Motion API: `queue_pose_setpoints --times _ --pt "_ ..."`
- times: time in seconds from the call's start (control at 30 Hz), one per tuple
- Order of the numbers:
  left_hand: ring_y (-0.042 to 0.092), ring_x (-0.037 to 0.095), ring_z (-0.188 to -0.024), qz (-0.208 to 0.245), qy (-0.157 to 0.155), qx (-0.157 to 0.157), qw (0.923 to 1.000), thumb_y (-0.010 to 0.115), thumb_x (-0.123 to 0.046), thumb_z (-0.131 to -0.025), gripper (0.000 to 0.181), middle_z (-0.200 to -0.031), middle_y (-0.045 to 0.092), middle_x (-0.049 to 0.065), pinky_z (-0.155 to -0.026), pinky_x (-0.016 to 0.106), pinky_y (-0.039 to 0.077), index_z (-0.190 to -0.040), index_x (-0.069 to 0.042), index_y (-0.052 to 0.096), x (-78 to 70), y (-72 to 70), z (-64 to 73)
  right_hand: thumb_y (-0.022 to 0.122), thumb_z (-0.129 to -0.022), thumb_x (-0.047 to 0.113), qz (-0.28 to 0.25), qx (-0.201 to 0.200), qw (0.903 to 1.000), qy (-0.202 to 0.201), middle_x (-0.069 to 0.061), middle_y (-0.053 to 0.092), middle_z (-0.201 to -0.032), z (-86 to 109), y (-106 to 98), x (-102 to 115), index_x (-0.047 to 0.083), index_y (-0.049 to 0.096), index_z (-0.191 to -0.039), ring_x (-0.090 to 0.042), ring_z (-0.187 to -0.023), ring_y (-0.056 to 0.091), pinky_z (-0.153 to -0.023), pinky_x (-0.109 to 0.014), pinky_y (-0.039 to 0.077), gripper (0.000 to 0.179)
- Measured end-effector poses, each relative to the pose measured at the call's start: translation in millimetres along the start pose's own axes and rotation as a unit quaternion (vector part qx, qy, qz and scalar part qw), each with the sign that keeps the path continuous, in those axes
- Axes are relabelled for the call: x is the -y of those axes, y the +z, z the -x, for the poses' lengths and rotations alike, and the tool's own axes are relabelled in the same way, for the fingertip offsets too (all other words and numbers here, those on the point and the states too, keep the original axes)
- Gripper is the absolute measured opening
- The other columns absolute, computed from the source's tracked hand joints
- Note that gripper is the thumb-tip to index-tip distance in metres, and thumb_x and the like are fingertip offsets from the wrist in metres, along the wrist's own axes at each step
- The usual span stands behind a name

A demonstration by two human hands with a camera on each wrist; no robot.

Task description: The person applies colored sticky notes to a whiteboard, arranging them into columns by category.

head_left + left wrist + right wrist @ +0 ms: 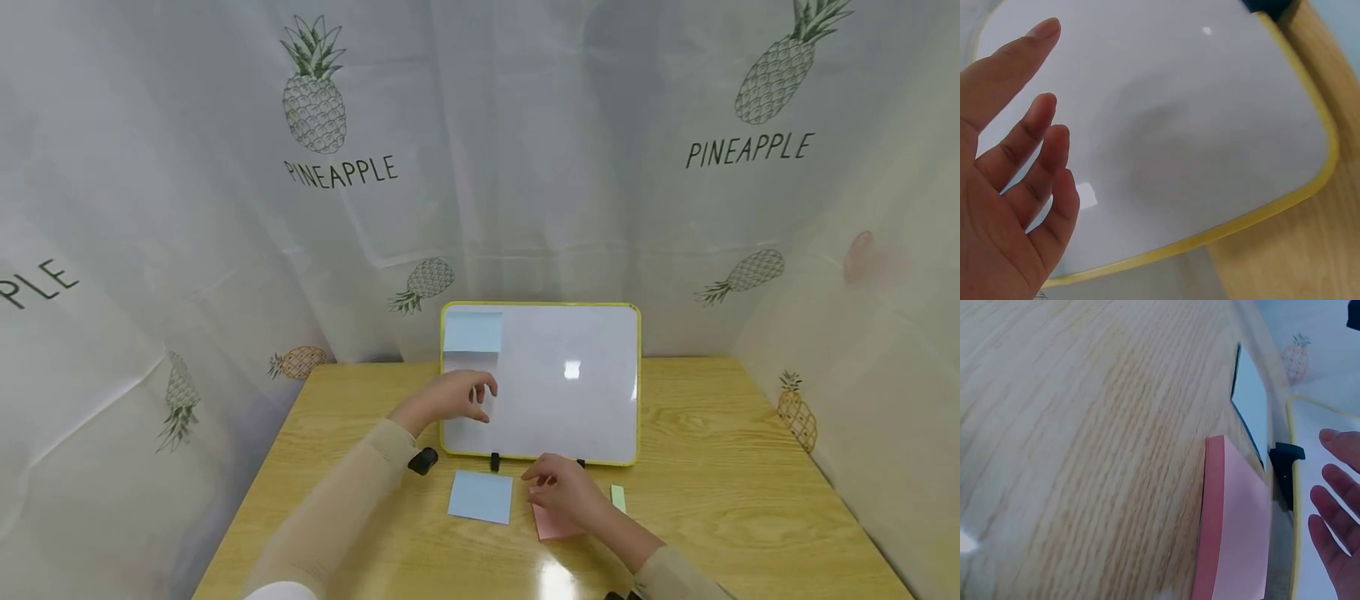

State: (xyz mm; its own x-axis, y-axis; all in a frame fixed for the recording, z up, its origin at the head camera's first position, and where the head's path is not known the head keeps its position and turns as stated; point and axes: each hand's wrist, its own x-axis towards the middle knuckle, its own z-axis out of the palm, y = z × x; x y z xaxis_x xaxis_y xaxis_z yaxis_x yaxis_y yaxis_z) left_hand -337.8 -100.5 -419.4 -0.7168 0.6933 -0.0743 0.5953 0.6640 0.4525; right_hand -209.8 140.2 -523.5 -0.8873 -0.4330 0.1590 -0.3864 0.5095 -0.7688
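A whiteboard (pixel 562 392) with a yellow frame stands on the table, a light blue sticky note (pixel 472 332) at its upper left. In front of its left part, below that note, is my left hand (pixel 453 395), fingers loosely bent and holding nothing. The left wrist view shows this hand (pixel 1016 181) with thumb and fingers apart before the white surface. My right hand (pixel 566 492) hovers over a pink sticky note pad (pixel 553 527), partly covering it. Its fingers (pixel 1335 515) are spread with nothing between them. Left of the pink pad lies a blue sticky note pad (pixel 480 497).
A narrow green strip (pixel 618 498) lies right of the pink pad, partly hidden by my right hand. Black feet (pixel 495 462) support the board's lower edge. A small black object (pixel 423 461) sits by its lower left corner. Pineapple-print curtains (pixel 525 167) surround the wooden table (pixel 712 483).
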Motion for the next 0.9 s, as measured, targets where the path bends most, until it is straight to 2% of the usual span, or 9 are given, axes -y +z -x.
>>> queue_pose_setpoints --times 0.13,0.27,0.4,0.67,0.8,0.9 --pt "0.053 0.012 -0.075 0.001 -0.002 0.005 1.0000 0.083 -0.024 -0.080 0.040 -0.090 0.061 0.001 -0.068 0.028 0.046 -0.113 -0.014 0.063 1.5 15.7 13.2 0.079 -0.081 0.007 0.002 0.007 1.0000 0.001 0.000 0.064 -0.095 -8.4 4.1 2.5 0.008 0.074 -0.101 -0.020 -0.087 0.061 -0.075 -0.032 0.051 0.020" --pt "0.052 0.010 -0.073 -0.004 -0.008 0.007 0.9999 0.083 -0.025 -0.079 0.039 -0.087 0.059 -0.004 -0.067 0.027 0.046 -0.111 -0.016 0.064 6.0 31.7 26.2 0.080 -0.079 0.006 0.003 0.013 0.9998 -0.016 -0.002 0.064 -0.094 -15.0 10.9 1.9 0.006 0.074 -0.100 -0.023 -0.088 0.060 -0.076 -0.034 0.051 0.022" --pt "0.052 0.008 -0.069 -0.005 -0.014 0.010 0.9998 0.084 -0.025 -0.078 0.038 -0.086 0.060 -0.004 -0.065 0.026 0.045 -0.109 -0.017 0.064 10.7 47.3 38.1 0.082 -0.078 0.007 0.000 0.017 0.9995 -0.026 -0.004 0.065 -0.094 -18.7 19.1 -1.7 0.006 0.074 -0.099 -0.025 -0.088 0.059 -0.075 -0.033 0.051 0.022" --pt "0.053 0.006 -0.076 0.022 -0.038 0.012 0.9990 0.086 -0.027 -0.076 0.040 -0.089 0.060 -0.007 -0.068 0.026 0.046 -0.108 -0.020 0.064 16.2 76.8 59.5 0.085 -0.076 0.020 -0.013 0.020 0.9988 -0.042 0.005 0.064 -0.101 -19.9 33.6 -9.0 0.011 0.074 -0.098 -0.022 -0.092 0.059 -0.079 -0.033 0.050 0.026" --pt "0.051 0.005 -0.072 0.022 -0.044 0.001 0.9988 0.087 -0.028 -0.074 0.038 -0.085 0.059 -0.009 -0.065 0.025 0.045 -0.103 -0.022 0.064 19.2 90.6 68.9 0.085 -0.076 0.025 -0.012 0.023 0.9987 -0.043 0.008 0.062 -0.105 -19.5 41.2 -11.8 0.013 0.074 -0.099 -0.017 -0.096 0.057 -0.084 -0.033 0.048 0.028" --pt "0.049 0.005 -0.070 0.029 -0.046 -0.006 0.9985 0.087 -0.029 -0.073 0.035 -0.083 0.058 -0.010 -0.064 0.025 0.043 -0.098 -0.022 0.064 21.0 100.9 75.7 0.086 -0.073 0.027 -0.015 0.019 0.9979 -0.060 0.006 0.062 -0.104 -20.4 46.7 -14.0 0.012 0.075 -0.099 -0.017 -0.094 0.057 -0.083 -0.033 0.047 0.032"
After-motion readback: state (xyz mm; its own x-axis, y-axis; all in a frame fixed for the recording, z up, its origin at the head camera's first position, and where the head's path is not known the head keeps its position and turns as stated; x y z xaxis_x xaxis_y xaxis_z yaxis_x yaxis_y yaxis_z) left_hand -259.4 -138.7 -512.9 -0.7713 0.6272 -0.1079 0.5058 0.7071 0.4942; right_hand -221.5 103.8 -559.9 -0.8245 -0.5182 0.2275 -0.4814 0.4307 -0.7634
